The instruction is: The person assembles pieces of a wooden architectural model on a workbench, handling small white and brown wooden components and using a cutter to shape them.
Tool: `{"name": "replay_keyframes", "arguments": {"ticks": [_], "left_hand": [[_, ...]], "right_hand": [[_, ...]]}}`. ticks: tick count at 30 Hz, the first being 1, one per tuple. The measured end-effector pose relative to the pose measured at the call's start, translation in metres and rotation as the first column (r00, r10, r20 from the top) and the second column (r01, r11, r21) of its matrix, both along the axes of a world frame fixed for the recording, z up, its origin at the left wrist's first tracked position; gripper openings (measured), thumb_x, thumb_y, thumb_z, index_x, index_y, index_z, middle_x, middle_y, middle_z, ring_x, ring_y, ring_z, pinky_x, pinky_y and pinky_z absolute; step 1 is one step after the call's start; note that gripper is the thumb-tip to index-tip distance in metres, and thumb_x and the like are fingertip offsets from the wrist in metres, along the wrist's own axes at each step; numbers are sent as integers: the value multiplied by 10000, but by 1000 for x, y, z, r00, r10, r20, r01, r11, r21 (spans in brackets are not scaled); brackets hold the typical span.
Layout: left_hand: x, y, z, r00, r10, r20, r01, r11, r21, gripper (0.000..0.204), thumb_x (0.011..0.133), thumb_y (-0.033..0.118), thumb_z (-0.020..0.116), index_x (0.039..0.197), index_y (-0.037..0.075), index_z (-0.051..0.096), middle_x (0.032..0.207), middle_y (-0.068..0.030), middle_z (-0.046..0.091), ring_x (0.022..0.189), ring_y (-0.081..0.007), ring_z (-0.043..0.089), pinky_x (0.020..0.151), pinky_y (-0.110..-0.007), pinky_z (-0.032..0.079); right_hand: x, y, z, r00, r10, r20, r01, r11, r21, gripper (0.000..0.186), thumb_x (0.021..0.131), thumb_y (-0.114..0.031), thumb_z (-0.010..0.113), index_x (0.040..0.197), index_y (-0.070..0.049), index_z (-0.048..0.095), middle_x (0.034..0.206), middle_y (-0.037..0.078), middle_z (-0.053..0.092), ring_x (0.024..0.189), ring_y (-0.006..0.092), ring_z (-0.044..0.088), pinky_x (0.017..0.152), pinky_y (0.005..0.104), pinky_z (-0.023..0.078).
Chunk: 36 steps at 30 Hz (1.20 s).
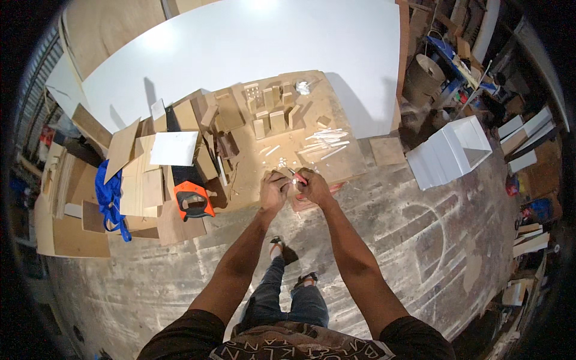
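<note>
My left hand (274,189) and my right hand (314,186) are close together over the near edge of the work table (350,163). In my right hand is a small red-handled tool (299,178) with a thin metal tip pointing toward my left hand; its exact kind is too small to tell. The left fingers are closed in a pinch, and what they hold is hidden. Just beyond the hands lie small white cut pieces (283,162). Farther right is a loose pile of thin white sticks (324,143). Several small wooden blocks (277,121) stand at the back.
An orange-handled saw (194,201) lies at the left among board offcuts (139,195), beside a blue cloth bag (108,198). A large white panel (240,45) rises behind the table. To the right, a white box (447,153) stands on the concrete floor (414,240).
</note>
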State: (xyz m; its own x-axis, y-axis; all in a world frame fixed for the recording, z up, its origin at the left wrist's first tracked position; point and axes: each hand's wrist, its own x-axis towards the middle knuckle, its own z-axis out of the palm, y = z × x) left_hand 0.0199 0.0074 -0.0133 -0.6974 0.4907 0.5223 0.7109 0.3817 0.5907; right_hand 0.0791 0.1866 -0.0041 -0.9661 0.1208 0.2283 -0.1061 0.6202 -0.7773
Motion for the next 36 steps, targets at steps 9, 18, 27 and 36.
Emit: {"name": "replay_keyframes", "arguments": {"ticks": [9,18,27,36], "left_hand": [[0,-2,4,1000,-20,7,20,1000,-10,181,743,-6,747,907,68,769,938,-79,710,933,-321,611,829,-437,489],[0,-3,2,1000,1,4,-1,999,-35,169,757,31,766,919,79,771,955,-60,709,956,-309,606,856,-426,477],[1,2,3,1000,18,16,-17,998,-53,130,773,73,765,897,111,773,950,-22,703,986,-277,601,888,-423,454],[-2,9,6,1000,1,28,1,998,-59,107,762,56,753,854,91,793,903,-50,714,941,-288,623,853,-420,485]], "right_hand": [[3,-5,2,999,-46,28,47,998,-52,171,802,-70,695,957,-20,643,887,151,628,844,355,622,762,423,503],[1,-7,1,997,-31,64,34,998,-44,163,811,-113,695,951,-34,663,936,165,655,899,397,641,790,454,516],[13,-13,2,988,-157,12,157,975,-155,132,857,-73,711,928,-3,623,804,109,598,729,231,584,702,360,491],[78,-80,-36,810,-427,403,564,756,-332,492,1021,-457,529,1055,22,637,780,153,645,747,250,646,716,391,516]]}}
